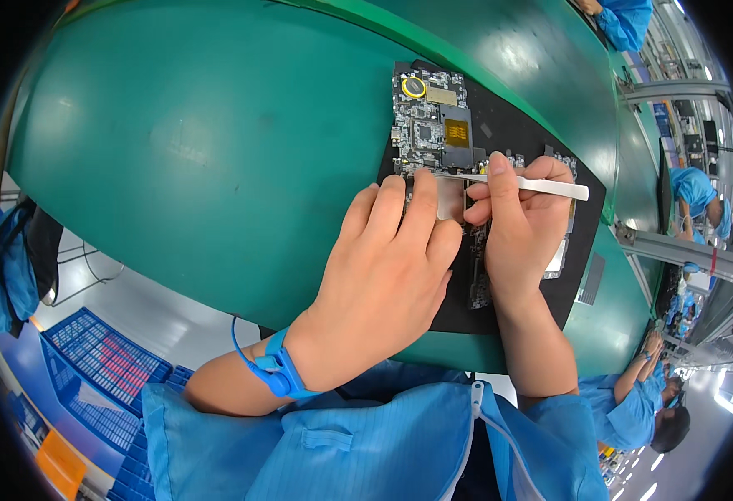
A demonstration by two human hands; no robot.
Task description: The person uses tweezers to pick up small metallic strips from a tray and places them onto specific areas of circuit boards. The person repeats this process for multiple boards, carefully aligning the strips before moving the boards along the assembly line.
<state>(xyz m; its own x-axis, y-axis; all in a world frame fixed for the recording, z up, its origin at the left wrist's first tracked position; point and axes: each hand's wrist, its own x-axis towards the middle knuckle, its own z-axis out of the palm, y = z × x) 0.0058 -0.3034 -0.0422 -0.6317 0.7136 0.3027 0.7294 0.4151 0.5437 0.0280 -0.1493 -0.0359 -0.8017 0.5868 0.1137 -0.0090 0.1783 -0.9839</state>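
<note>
A circuit board (pixel 423 134) with a round yellow-rimmed coin cell (pixel 414 87) and an amber patch lies on a black mat (pixel 500 125). My left hand (pixel 387 259) rests over its near part, fingers spread and a little bent, the tips on the board. White tweezers (pixel 550 186) are pinched in my right hand (pixel 517 213). Their thin tip reaches left to the board beside my left index finger; what it touches there is too small to tell. More boards (pixel 557 257) lie partly hidden under and beyond my right hand.
The mat lies on a green worktable (pixel 191 150), with a raised green strip (pixel 500 79) along its far side. A blue cord runs from the wristband (pixel 279 367) on my left wrist. Blue baskets (pixel 103 367) stand at lower left. People in blue work at the right.
</note>
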